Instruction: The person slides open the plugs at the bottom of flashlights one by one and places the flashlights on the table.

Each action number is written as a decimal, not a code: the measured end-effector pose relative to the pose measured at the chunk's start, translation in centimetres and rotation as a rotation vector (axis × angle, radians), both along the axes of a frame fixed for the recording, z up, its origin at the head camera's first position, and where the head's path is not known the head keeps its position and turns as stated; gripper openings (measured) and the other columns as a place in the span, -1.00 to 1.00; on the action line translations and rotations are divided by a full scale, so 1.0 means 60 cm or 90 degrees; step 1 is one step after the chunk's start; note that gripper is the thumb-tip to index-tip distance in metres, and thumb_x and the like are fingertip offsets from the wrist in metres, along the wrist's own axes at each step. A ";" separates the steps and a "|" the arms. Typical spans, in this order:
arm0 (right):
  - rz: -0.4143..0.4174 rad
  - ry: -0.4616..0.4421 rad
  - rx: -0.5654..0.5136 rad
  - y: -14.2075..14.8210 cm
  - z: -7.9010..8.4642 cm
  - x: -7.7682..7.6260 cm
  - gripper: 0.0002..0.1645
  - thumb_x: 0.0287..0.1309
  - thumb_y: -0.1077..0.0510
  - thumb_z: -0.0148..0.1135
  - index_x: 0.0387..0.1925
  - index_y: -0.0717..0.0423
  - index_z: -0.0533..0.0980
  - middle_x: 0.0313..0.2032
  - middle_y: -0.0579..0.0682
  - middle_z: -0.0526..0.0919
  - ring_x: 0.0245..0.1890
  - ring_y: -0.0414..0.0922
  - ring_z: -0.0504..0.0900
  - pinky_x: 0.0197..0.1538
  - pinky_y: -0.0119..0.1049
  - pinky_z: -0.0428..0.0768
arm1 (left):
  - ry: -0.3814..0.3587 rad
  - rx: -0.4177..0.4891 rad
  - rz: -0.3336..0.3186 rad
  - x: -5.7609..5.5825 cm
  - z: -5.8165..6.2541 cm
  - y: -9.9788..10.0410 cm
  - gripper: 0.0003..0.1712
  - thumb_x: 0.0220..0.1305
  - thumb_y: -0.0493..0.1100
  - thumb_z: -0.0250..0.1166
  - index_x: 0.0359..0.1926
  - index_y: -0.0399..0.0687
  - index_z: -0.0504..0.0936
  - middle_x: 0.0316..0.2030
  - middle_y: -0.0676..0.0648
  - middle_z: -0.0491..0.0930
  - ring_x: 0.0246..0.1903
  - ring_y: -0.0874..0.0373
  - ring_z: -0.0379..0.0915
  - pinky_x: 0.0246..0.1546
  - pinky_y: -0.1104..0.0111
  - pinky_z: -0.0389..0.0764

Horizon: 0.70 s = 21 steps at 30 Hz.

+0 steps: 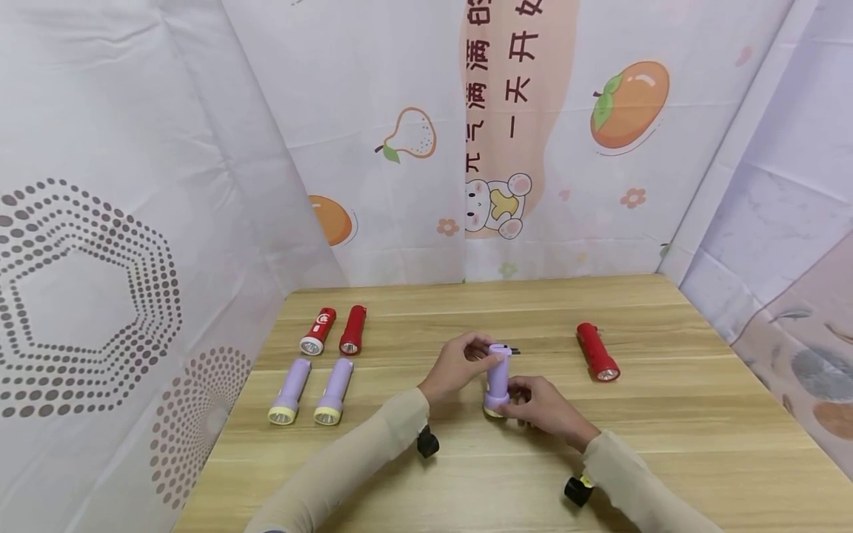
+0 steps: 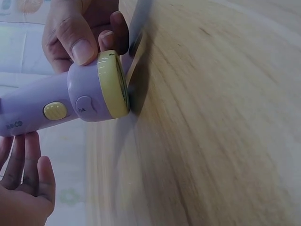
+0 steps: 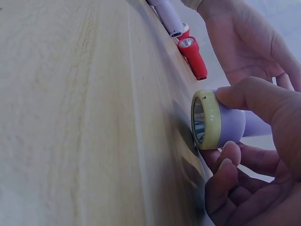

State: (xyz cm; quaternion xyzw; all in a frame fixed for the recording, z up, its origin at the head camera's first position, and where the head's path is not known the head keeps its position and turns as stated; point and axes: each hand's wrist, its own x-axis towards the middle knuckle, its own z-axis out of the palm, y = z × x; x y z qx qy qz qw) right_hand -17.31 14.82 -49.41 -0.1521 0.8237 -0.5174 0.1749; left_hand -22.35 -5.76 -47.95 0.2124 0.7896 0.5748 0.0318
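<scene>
A purple flashlight (image 1: 497,379) with a yellow rim is held lens-down close over the table, its dark prongs showing at the tail end. My left hand (image 1: 458,365) holds the tail end between thumb and fingers. Lower down, my right hand (image 1: 545,407) pinches the wide head by the yellow rim. The left wrist view shows a yellow switch (image 2: 55,110) on the flashlight's side. Seen from the right wrist, the thumb (image 3: 249,96) presses one side of the head, with fingers curled beneath; the reflector (image 3: 200,125) faces the tabletop.
Two red flashlights (image 1: 352,331) (image 1: 318,332) lie at the table's back left, one with a white rim. Two purple flashlights (image 1: 336,389) (image 1: 291,389) lie in front of them. Another red flashlight (image 1: 597,351) lies to the right. Printed curtains (image 1: 400,252) stand around the wooden table (image 1: 426,318).
</scene>
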 end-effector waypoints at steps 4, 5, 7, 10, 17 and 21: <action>0.000 -0.002 -0.007 0.005 -0.007 -0.002 -0.43 0.05 -0.02 0.41 0.04 0.19 0.51 -0.33 0.06 0.60 -0.49 -0.13 0.52 -0.53 -0.31 0.53 | -0.007 -0.008 -0.002 -0.002 0.000 0.002 -0.63 0.10 0.19 0.38 -0.09 0.27 0.59 -0.23 0.14 0.62 -0.22 0.23 0.55 -0.17 0.34 0.58; 0.001 -0.003 -0.008 0.006 -0.007 -0.002 -0.43 0.05 -0.02 0.41 0.04 0.19 0.51 -0.34 0.06 0.60 -0.49 -0.12 0.52 -0.53 -0.31 0.53 | -0.010 -0.009 -0.002 -0.002 0.001 0.003 -0.63 0.09 0.19 0.38 -0.09 0.27 0.59 -0.23 0.14 0.62 -0.22 0.23 0.55 -0.17 0.34 0.58; 0.002 -0.006 -0.010 0.008 -0.008 -0.003 -0.43 0.05 -0.02 0.40 0.04 0.20 0.50 -0.34 0.07 0.60 -0.48 -0.11 0.52 -0.53 -0.31 0.53 | -0.015 -0.011 0.003 -0.002 0.003 0.005 -0.63 0.09 0.20 0.38 -0.10 0.26 0.60 -0.23 0.14 0.62 -0.22 0.23 0.55 -0.18 0.34 0.58; -0.001 -0.006 -0.011 0.011 -0.008 -0.003 -0.41 0.07 -0.03 0.39 0.06 0.20 0.50 -0.31 0.07 0.61 -0.47 -0.09 0.52 -0.53 -0.30 0.53 | -0.022 -0.009 0.012 -0.003 0.006 0.009 -0.62 0.10 0.21 0.37 -0.10 0.24 0.61 -0.23 0.14 0.62 -0.22 0.23 0.55 -0.18 0.34 0.58; -0.038 0.002 -0.011 0.014 -0.009 -0.005 -0.39 0.09 -0.09 0.36 0.10 0.16 0.50 -0.21 0.03 0.63 -0.42 -0.07 0.52 -0.52 -0.27 0.53 | -0.028 0.025 0.066 -0.010 0.006 0.014 -0.62 0.09 0.21 0.37 -0.11 0.20 0.65 -0.23 0.13 0.62 -0.24 0.21 0.55 -0.20 0.33 0.59; -0.065 -0.004 -0.012 0.016 -0.009 -0.005 -0.37 0.04 -0.11 0.40 0.08 0.15 0.52 -0.21 0.02 0.64 -0.43 -0.08 0.51 -0.51 -0.27 0.53 | -0.037 0.028 0.075 -0.014 0.007 0.016 -0.61 0.08 0.24 0.37 -0.12 0.24 0.65 -0.24 0.13 0.62 -0.24 0.22 0.55 -0.21 0.33 0.59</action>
